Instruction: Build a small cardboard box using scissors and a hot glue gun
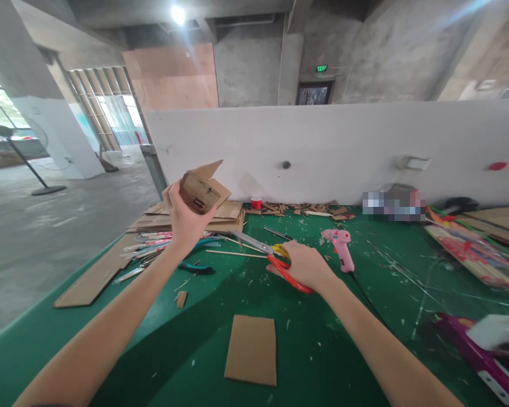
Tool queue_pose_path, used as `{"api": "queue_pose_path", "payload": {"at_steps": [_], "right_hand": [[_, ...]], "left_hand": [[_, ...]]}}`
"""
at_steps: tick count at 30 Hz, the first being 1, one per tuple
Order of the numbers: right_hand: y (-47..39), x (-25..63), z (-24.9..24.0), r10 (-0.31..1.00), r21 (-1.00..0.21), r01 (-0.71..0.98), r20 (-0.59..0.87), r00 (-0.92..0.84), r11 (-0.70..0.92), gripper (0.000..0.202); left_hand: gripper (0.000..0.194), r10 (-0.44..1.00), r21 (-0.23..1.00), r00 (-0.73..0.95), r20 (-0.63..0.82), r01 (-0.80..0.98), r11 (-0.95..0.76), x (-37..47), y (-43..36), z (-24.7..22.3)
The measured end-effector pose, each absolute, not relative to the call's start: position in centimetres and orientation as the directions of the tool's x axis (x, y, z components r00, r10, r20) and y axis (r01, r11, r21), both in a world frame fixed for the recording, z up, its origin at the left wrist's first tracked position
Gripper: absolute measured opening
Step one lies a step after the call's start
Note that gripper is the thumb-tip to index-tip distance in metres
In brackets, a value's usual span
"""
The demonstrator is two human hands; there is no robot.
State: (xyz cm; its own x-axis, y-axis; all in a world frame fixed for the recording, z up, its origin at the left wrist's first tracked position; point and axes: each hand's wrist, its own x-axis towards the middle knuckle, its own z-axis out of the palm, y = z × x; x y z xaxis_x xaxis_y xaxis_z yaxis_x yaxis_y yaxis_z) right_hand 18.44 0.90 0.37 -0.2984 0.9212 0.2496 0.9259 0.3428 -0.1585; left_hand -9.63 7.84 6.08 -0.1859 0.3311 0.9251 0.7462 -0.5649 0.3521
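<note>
Left hand: fingers curled round a folded piece of printed cardboard, held up before a cardboard stack.
Right hand: wrapped about the handles of orange-and-yellow scissors, blades pointing forward-left.
Cardboard rectangle: flat on green tabletop, between the forearms.
Pink glue gun: right of the scissors.

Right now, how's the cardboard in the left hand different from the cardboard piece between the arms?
The folded cardboard is up in the left hand; the flat cardboard piece lies on the green table. The folded cardboard has flaps sticking out; the flat cardboard piece has none. The folded cardboard shows dark printing; the flat cardboard piece's top looks plain. Both are brown.
</note>
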Motion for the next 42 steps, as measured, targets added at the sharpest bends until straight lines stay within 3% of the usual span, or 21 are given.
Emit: {"api": "queue_pose_path", "payload": {"at_steps": [3,7,9,13,18,21,28,31,34,38,42], "right_hand": [[0.9,18.4,0.1,0.925,-0.108,0.929,0.188,-0.331,0.355,0.053],[1.1,18.0,-0.5,0.936,-0.108,0.936,0.149,-0.319,0.336,0.037],[1.2,17.7,-0.7,0.945,-0.154,0.934,0.113,-0.307,0.322,0.035],[1.3,17.7,-0.7,0.961,-0.29,0.918,0.028,-0.275,0.271,0.049],[1.6,17.8,-0.8,0.97,-0.387,0.891,0.057,-0.234,0.238,0.038],[1.8,17.6,-1.1,0.974,-0.337,0.916,0.128,-0.185,0.218,0.036],[1.0,16.0,-0.9,0.978,-0.098,0.986,0.169,-0.119,0.137,0.031],[0.4,15.1,0.2,0.957,-0.017,0.992,0.268,-0.112,0.121,0.031],[0.0,13.7,0.9,0.882,-0.009,0.955,0.384,-0.272,0.298,0.034],[0.1,11.8,-0.2,0.75,-0.05,0.787,0.344,-0.564,0.615,0.04],[1.1,10.1,-1.9,0.77,-0.074,0.783,0.257,-0.584,0.618,0.038]], "left_hand": [[0.088,0.348,0.358,-0.18,0.92,0.745,-0.562,-9.4,7.8,5.9],[0.091,0.362,0.315,-0.112,0.926,0.759,-0.57,-9.0,7.6,5.5],[0.093,0.364,0.289,-0.077,0.928,0.765,-0.576,-8.7,7.5,5.3],[0.095,0.36,0.247,-0.025,0.933,0.77,-0.588,-8.2,7.3,4.9],[0.095,0.366,0.234,0.002,0.931,0.765,-0.6,-8.0,7.2,4.7],[0.095,0.368,0.238,0.001,0.93,0.761,-0.603,-8.0,7.2,4.7],[0.095,0.368,0.221,0.02,0.929,0.768,-0.601,-8.0,7.2,4.5],[0.095,0.372,0.217,0.029,0.928,0.77,-0.6,-7.8,7.0,4.5],[0.095,0.374,0.212,0.035,0.927,0.775,-0.596,-7.7,6.8,4.4],[0.095,0.376,0.213,0.038,0.926,0.771,-0.601,-7.5,6.7,4.3],[0.094,0.368,0.192,0.056,0.928,0.775,-0.602,-7.5,6.8,4.1]]}}
